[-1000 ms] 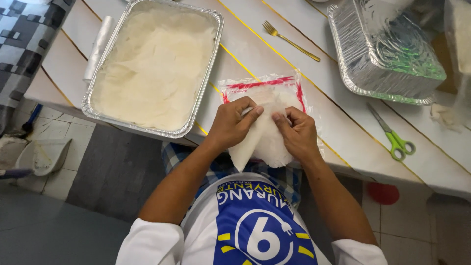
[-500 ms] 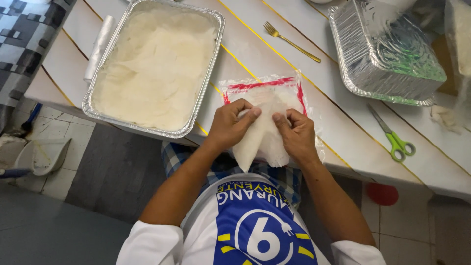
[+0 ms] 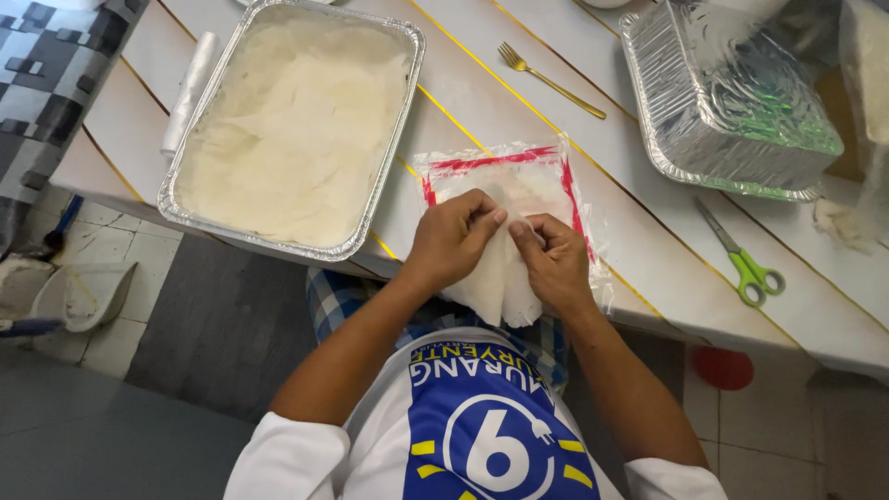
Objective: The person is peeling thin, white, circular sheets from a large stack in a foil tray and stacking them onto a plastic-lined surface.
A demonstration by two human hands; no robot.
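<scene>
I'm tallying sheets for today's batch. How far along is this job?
Done: a full foil tray of pale sheets, though the count can't be told. In hand: left hand and right hand pinch one sheet over the red-edged packet. Left: whatever the packet holds.

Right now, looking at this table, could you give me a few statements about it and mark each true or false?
1. Both hands, left and right, pinch a thin white sheet. True.
2. The scissors have red handles. False: they are green.
3. A gold fork lies on the table. True.
4. The big tray is empty. False: it holds pale sheets.
5. A plastic bag with red edges lies under the hands. True.
</scene>
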